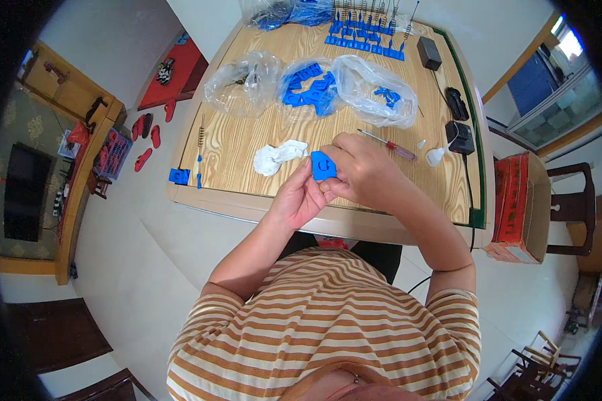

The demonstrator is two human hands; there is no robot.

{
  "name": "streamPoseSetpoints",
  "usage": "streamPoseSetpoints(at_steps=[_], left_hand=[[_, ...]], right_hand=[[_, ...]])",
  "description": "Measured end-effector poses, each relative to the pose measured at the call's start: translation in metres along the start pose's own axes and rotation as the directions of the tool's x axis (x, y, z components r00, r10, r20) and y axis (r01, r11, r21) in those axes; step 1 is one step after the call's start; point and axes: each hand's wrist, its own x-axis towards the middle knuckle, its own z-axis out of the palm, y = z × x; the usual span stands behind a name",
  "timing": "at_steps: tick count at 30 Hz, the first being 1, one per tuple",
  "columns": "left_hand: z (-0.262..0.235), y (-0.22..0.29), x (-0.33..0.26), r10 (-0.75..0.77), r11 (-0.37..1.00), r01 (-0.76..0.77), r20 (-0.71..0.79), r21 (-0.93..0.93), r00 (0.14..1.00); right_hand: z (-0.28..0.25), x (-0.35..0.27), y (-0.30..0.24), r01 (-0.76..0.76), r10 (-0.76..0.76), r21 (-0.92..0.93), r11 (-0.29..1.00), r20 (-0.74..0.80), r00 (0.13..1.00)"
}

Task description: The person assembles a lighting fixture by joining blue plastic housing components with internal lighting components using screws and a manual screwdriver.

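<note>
Between my two hands, over the near part of the table, is a small blue plastic piece with a curved mark on its face. My left hand is closed on its left and lower side, thumb against the edge. My right hand grips it from the right, with the fingers bent and partly hidden. Just beyond my left hand lies a crumpled white cloth or tissue. A screwdriver with a reddish clear handle rests beyond my right hand.
Plastic bags hold dark parts, blue pieces and small blue bits. Blue pieces with springs stand in rows at the back. A spring rod and blue block lie left; black boxes and a cable line the right.
</note>
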Motion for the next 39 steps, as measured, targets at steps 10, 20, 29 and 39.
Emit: streamPoseSetpoints(at_steps=[10,20,29,39], left_hand=[[-0.008,-0.004,0.003,-0.006,0.997,0.01,0.047,-0.079,0.999],[-0.02,-0.01,0.006,0.014,0.989,-0.001,0.086,-0.148,0.996],[-0.007,-0.013,0.004,0.049,0.983,-0.042,0.037,-0.18,0.998],[-0.016,-0.012,0.004,0.012,0.995,-0.002,0.1,-0.105,0.995]], right_hand=[[0.014,-0.013,0.0,-0.121,0.131,0.102,0.987,-0.089,0.987],[0.02,-0.014,-0.007,-0.177,0.183,0.057,0.983,-0.13,0.974],[0.026,-0.016,-0.008,-0.195,0.198,0.035,0.98,-0.146,0.969],[0.02,-0.017,-0.004,-0.175,0.185,0.103,0.979,-0.09,0.979]])
